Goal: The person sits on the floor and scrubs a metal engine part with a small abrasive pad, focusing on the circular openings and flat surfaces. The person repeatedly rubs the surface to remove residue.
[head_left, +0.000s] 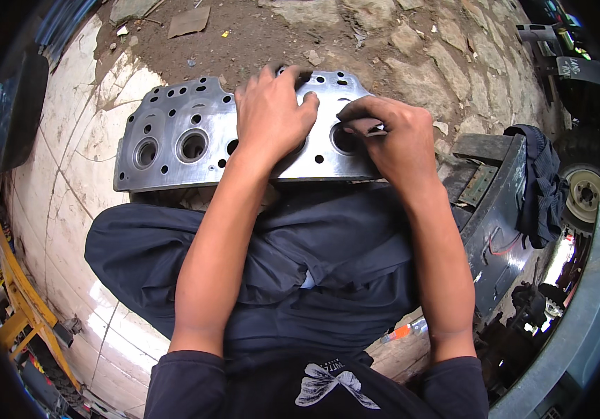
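A machined metal engine cylinder head (206, 115) lies in front of my crossed legs, its flat face upward with large round valve ports and many small holes. My left hand (272, 112) rests palm down on its middle, fingers spread toward the far edge, holding nothing I can see. Over a large port (340, 138) toward the right end, my right hand (401, 136) is closed, thumb and fingers pinched at the port's rim. A small dark piece seems to be between those fingertips, but its kind is hidden. The fingertips look blackened.
Pale, cracked floor tiles (55, 153) lie at the left; dirt and flat stones (426, 77) lie beyond the head. At the right stand a grey metal box (499, 202) with a dark cloth (541, 181) on it and a wheel (586, 192). A yellow frame (24, 300) is at the left.
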### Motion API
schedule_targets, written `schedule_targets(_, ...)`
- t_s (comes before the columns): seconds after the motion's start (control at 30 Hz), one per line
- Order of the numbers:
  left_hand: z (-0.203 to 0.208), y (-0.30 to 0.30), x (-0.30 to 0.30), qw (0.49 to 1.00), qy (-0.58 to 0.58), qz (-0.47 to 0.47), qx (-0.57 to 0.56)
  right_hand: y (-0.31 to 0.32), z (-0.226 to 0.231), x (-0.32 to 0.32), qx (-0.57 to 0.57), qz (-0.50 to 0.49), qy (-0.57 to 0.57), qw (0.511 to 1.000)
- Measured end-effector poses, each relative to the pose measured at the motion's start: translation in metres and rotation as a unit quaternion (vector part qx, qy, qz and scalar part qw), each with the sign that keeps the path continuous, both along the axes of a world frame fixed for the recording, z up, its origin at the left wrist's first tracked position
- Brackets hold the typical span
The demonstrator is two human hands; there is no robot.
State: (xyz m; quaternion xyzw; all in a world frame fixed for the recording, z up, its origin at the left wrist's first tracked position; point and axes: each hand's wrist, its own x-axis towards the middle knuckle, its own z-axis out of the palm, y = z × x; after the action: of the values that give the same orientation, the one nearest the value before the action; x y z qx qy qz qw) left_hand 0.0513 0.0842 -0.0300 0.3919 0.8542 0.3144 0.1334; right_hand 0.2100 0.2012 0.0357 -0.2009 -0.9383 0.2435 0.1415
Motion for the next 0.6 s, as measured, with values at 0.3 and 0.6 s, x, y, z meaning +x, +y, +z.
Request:
schedule_targets(0.3,0.001,0.003,0.002,1.000,-0.001,0.016,-0.009,-0.009,-0.009,0.003,0.006,-0.021,0.040,0.999)
schedule_targets(0.6,-0.003,0.000,-0.003,0.999,-0.032,0.002,0.009,-0.015,-0.002,0.004,0.057,-0.058,-0.022,0.996)
